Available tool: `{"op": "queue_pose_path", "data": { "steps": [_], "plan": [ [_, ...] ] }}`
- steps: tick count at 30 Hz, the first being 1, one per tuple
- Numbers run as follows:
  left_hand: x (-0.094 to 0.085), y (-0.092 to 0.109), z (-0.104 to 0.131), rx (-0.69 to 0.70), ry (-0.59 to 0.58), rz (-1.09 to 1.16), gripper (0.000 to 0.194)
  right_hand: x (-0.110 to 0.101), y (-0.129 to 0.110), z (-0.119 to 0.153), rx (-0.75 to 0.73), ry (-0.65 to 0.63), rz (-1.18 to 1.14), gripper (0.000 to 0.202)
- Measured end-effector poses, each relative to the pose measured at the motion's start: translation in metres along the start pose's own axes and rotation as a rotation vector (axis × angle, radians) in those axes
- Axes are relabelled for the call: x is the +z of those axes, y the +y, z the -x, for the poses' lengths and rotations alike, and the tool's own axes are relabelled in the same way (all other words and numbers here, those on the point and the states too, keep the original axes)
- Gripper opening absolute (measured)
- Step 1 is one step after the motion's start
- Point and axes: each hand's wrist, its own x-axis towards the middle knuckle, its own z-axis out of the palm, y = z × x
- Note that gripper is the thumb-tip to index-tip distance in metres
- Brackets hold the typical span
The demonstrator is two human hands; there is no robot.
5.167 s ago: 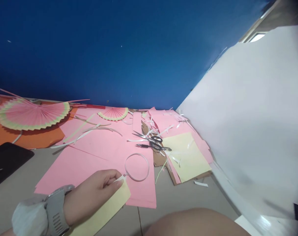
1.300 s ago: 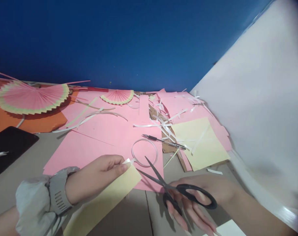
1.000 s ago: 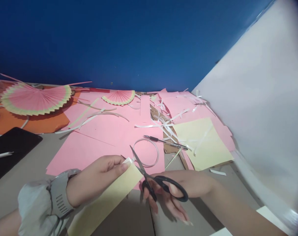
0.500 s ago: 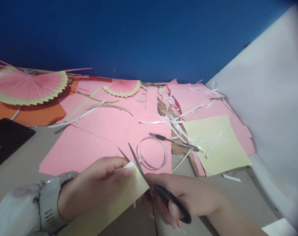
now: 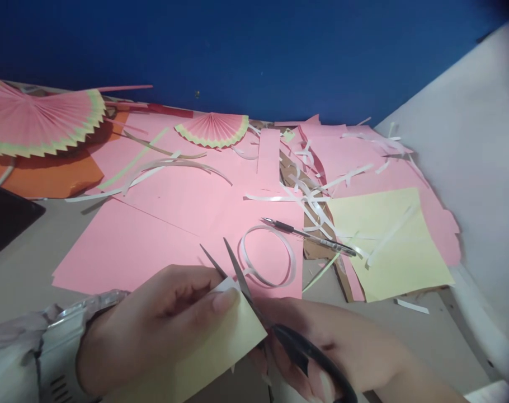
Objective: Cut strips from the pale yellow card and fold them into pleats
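Observation:
My left hand point(image 5: 174, 319) pinches a pale yellow sheet of paper point(image 5: 204, 364) near its far edge, thumb on top. A light-coloured watch band circles that wrist. In my right hand point(image 5: 321, 341) is a pair of black-handled scissors point(image 5: 240, 268), with its fingers through the loops. The blades stand apart and point away from me, with the paper's edge between them. Part of the lower blade is hidden behind the paper and my left fingers. Just beyond the blades, a white paper strip curled into a ring point(image 5: 290, 268) lies on pink paper point(image 5: 154, 229).
A pen point(image 5: 309, 238) lies beside the curled strip. To the right are a yellow sheet point(image 5: 397, 246) and several white paper scraps point(image 5: 313, 201). Pleated pink-and-yellow fans point(image 5: 212, 130) rest at the back. A dark flat object point(image 5: 9, 221) is at the left, and a blue wall point(image 5: 254, 56) stands behind.
The view has shifted slightly, so my hands and the table things sit differently in the picture. Both hands keep their holds, and the scissor blades remain apart at the paper's edge.

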Motion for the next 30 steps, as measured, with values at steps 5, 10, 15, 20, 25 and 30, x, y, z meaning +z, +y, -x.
{"op": "queue_pose_path", "data": {
  "steps": [5, 10, 15, 20, 25, 30],
  "plan": [
    [0.0013, -0.0002, -0.0001, 0.014, -0.002, 0.035, 0.041, 0.0016, -0.0017, 0.0005, -0.005, 0.003, -0.021, 0.052],
    [0.0013, -0.0008, 0.0009, 0.034, -0.057, 0.114, 0.033, 0.0000, 0.0024, -0.0017, -0.053, -0.023, 0.002, 0.054],
    [0.0013, -0.0034, 0.0010, 0.075, -0.069, 0.133, 0.033, 0.0001, 0.0046, -0.0034, -0.068, -0.019, 0.060, 0.055],
    [0.0016, -0.0046, 0.0019, 0.100, -0.058, 0.159, 0.033, 0.0014, 0.0061, -0.0024, -0.090, -0.013, 0.040, 0.054],
    [0.0008, -0.0012, 0.0020, 0.145, -0.070, 0.185, 0.032, 0.0028, 0.0073, -0.0017, -0.054, -0.010, -0.006, 0.055],
    [0.0012, -0.0072, 0.0034, 0.149, -0.096, 0.297, 0.027, -0.0002, 0.0055, -0.0004, -0.031, -0.055, 0.098, 0.052]
  ]
}}
